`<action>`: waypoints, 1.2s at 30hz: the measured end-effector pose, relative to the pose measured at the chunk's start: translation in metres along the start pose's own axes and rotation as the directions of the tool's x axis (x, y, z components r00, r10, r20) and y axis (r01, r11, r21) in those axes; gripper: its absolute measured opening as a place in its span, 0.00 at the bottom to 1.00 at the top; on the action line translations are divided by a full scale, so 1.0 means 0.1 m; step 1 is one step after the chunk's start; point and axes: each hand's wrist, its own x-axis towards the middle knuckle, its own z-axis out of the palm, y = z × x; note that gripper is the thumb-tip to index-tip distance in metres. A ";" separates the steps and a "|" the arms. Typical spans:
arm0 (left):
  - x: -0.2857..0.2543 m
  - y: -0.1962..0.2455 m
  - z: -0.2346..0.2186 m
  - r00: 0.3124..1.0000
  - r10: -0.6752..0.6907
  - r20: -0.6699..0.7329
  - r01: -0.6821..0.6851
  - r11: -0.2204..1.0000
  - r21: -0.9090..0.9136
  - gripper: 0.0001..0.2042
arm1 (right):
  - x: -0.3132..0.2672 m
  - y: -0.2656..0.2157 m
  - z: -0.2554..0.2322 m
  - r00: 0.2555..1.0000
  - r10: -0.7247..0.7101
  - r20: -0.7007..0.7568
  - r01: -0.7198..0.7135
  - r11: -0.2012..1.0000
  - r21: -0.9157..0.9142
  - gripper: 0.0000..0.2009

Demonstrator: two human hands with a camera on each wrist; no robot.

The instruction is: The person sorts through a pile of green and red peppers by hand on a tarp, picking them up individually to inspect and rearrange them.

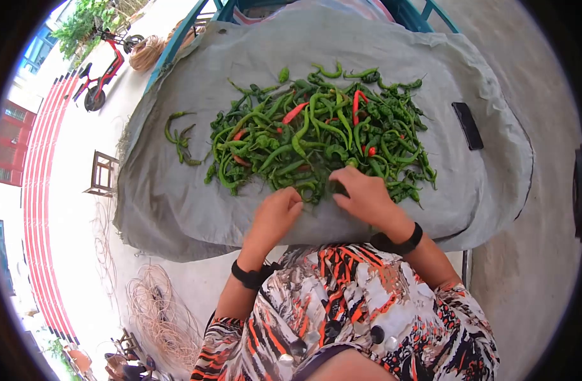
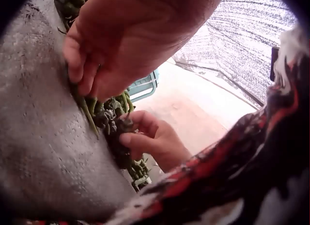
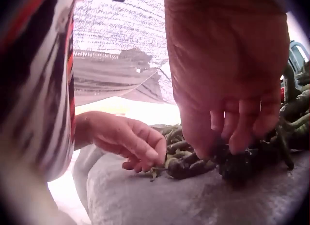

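A big heap of green chili peppers (image 1: 278, 155), with a few red chili peppers (image 1: 295, 113) among them, lies on a grey cloth (image 1: 183, 209). At the heap's near edge, my right hand (image 1: 366, 197) pinches a dark, wrinkled green chili pepper (image 2: 119, 133) between thumb and fingers. My left hand (image 1: 275, 213) is just left of it, its fingers curled down close to the cloth. From its fingertips a slim green chili pepper (image 2: 89, 113) extends along the cloth in the left wrist view. The palm hides part of that grip.
A black phone (image 1: 467, 126) lies on the cloth's right side. Loose chili peppers (image 1: 181, 136) lie left of the heap. The cloth covers a blue-green metal frame (image 1: 424, 16). A small wooden stool (image 1: 102, 173), a red scooter (image 1: 107, 70) and tangled cord (image 1: 160, 311) stand or lie on the ground at left.
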 end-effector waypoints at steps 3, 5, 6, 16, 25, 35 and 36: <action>0.00 0.30 -0.04 0.999 -0.045 0.003 0.044 0.958 -0.284 0.09 | 0.01 -0.03 -0.16 0.997 -0.009 -0.078 0.017 0.995 0.103 0.19; 0.05 0.51 -0.01 0.998 -0.005 -0.057 -0.016 0.934 -0.356 0.09 | 0.05 -0.04 -0.18 0.994 -0.054 -0.095 0.068 0.986 0.150 0.19; 0.08 0.56 0.01 0.996 0.015 -0.088 -0.048 0.919 -0.391 0.09 | 0.08 -0.05 -0.15 0.990 -0.095 -0.105 0.113 0.978 0.178 0.19; 0.33 0.40 -0.18 0.881 -0.287 -0.377 -0.112 0.648 -0.754 0.11 | 0.08 0.15 -0.23 0.996 -0.084 -0.024 0.084 0.996 0.023 0.19; 0.80 0.37 -0.29 0.841 -0.276 -0.465 -0.218 0.614 -0.758 0.14 | 0.19 0.12 0.05 0.963 -0.037 0.265 0.129 0.933 -0.337 0.20; 0.88 0.38 0.00 0.944 0.326 -0.045 -0.328 0.920 -0.213 0.12 | 0.12 0.10 -0.37 0.993 0.109 -0.039 -0.095 0.960 0.264 0.20; 0.85 0.40 -0.01 0.936 0.353 -0.010 -0.347 0.917 -0.196 0.12 | 0.11 0.11 -0.40 0.991 0.130 -0.017 -0.118 0.941 0.318 0.20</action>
